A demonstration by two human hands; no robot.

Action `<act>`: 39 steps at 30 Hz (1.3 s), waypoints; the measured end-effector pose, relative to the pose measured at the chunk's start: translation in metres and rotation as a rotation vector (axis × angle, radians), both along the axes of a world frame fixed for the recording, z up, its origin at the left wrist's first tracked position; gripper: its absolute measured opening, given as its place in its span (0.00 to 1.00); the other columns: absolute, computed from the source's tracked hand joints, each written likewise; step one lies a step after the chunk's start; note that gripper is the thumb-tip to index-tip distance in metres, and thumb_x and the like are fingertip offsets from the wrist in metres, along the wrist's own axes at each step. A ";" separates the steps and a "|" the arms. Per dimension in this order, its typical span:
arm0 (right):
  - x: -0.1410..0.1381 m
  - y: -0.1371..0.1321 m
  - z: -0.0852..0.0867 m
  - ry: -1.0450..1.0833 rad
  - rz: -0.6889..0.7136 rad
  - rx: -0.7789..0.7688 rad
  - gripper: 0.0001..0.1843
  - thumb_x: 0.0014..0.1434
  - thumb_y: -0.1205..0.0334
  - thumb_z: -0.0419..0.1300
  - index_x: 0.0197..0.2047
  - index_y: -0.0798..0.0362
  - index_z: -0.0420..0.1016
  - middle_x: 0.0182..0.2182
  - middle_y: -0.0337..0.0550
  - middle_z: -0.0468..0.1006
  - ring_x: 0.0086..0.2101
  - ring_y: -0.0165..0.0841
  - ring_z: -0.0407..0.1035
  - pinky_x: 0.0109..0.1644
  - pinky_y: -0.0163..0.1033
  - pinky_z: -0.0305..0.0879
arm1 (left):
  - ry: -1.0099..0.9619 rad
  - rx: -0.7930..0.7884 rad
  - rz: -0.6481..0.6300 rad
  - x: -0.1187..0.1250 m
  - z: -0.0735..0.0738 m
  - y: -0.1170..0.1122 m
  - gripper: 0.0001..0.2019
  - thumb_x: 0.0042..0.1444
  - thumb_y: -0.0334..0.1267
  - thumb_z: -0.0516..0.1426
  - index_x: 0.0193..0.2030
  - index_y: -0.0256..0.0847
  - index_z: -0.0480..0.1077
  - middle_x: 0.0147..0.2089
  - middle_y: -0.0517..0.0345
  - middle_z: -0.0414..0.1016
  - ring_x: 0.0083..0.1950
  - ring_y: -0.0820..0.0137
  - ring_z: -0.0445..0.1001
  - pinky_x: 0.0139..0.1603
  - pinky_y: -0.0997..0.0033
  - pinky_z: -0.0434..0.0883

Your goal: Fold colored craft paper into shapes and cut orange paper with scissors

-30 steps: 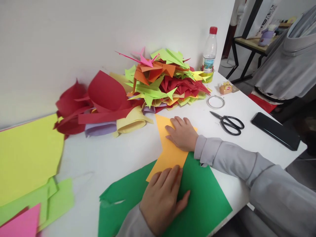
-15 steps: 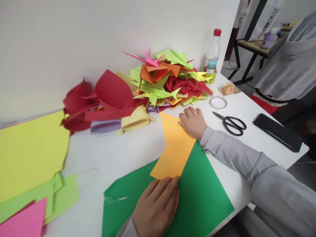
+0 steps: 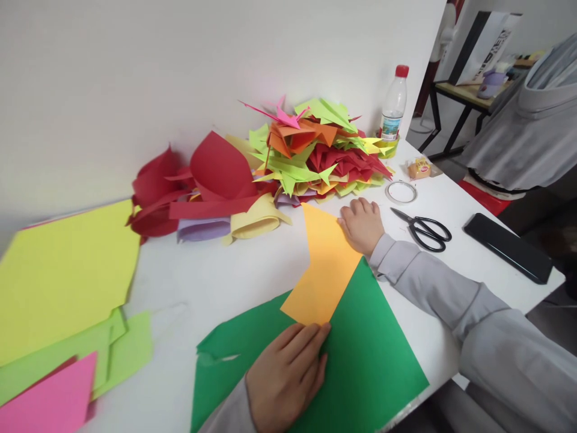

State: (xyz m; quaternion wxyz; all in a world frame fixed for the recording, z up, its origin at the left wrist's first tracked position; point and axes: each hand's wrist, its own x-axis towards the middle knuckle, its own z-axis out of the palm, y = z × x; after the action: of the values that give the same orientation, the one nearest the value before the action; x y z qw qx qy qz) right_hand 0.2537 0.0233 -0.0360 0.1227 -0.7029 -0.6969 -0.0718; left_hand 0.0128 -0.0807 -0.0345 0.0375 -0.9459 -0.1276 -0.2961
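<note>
White matte tabletop [image 3: 216, 276]: the angular folded orange paper [image 3: 327, 270] lies at centre, its near half on a smooth green sheet [image 3: 374, 373]. Left hand [image 3: 286, 379] is flat and ungripping, fingertips on the paper's 6 o'clock corner. Right hand [image 3: 360, 225] lies flat on its 2 o'clock edge.

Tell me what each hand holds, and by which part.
Nothing is gripped: the left hand pins the orange paper at its near end, the right hand at its far edge.

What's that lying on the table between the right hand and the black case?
A pair of black-handled scissors, lying flat on the white table, apart from both the right hand and the black case. The head camera shows it.
</note>
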 end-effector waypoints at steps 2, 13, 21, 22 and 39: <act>0.000 0.000 0.000 0.009 -0.002 -0.006 0.20 0.69 0.54 0.45 0.52 0.58 0.70 0.53 0.60 0.68 0.56 0.50 0.55 0.57 0.58 0.48 | 0.008 -0.001 -0.012 -0.001 0.000 0.000 0.09 0.60 0.25 0.52 0.34 0.32 0.74 0.39 0.50 0.82 0.38 0.66 0.76 0.42 0.62 0.73; -0.011 -0.029 0.003 0.039 0.116 -0.077 0.21 0.67 0.58 0.50 0.59 0.56 0.65 0.58 0.59 0.64 0.59 0.51 0.52 0.59 0.56 0.50 | 0.056 0.114 0.071 -0.013 0.009 0.019 0.18 0.58 0.28 0.56 0.17 0.39 0.63 0.18 0.60 0.65 0.24 0.69 0.64 0.26 0.66 0.64; -0.018 -0.048 0.007 0.022 0.272 -0.140 0.21 0.67 0.53 0.51 0.57 0.56 0.68 0.58 0.59 0.65 0.60 0.51 0.54 0.61 0.59 0.50 | 0.094 0.183 0.131 -0.026 0.012 0.039 0.18 0.58 0.32 0.58 0.17 0.39 0.64 0.18 0.61 0.63 0.22 0.71 0.61 0.25 0.66 0.61; -0.018 -0.051 0.008 0.011 0.281 -0.147 0.21 0.67 0.53 0.51 0.57 0.56 0.67 0.58 0.59 0.65 0.60 0.51 0.54 0.61 0.60 0.49 | 0.094 0.174 0.131 -0.027 0.012 0.040 0.16 0.58 0.30 0.58 0.19 0.39 0.65 0.19 0.60 0.65 0.23 0.70 0.63 0.26 0.66 0.63; -0.041 -0.092 0.010 -0.039 0.500 0.031 0.27 0.60 0.44 0.58 0.53 0.58 0.71 0.53 0.59 0.71 0.55 0.51 0.61 0.61 0.61 0.51 | 0.082 0.236 0.002 -0.033 0.005 0.039 0.10 0.57 0.22 0.51 0.40 0.30 0.73 0.38 0.45 0.82 0.38 0.61 0.79 0.41 0.59 0.75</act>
State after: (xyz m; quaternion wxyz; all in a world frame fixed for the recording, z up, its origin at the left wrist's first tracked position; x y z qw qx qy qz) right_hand 0.2124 -0.0683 -0.0263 0.1337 -0.5053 -0.8502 -0.0634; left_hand -0.0199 -0.0416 -0.0298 0.1540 -0.9461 -0.0912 -0.2701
